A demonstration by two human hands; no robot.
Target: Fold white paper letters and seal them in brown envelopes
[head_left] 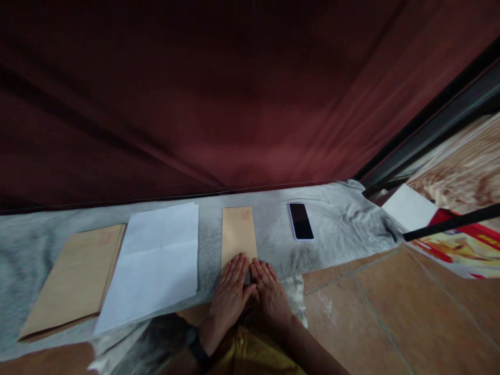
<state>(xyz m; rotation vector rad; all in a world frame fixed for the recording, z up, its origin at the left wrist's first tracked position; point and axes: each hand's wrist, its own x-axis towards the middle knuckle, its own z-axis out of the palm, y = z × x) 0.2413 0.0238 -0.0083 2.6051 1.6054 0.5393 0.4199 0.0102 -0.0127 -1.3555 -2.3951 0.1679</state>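
Note:
My left hand point(229, 295) and my right hand point(271, 292) lie flat side by side, fingers stretched out, on the near end of a narrow brown envelope point(238, 229). The envelope lies lengthwise on a grey cloth point(339, 221) spread over the floor. Neither hand grips anything. A dark band circles my left wrist.
White sheets of paper point(156, 260) lie left of the envelope, beside a stack of large brown envelopes point(74, 276). A black phone point(300, 221) rests to the right on the cloth. A dark red curtain point(219, 94) hangs behind. Brown tiles point(390, 312) and printed papers point(461, 245) lie right.

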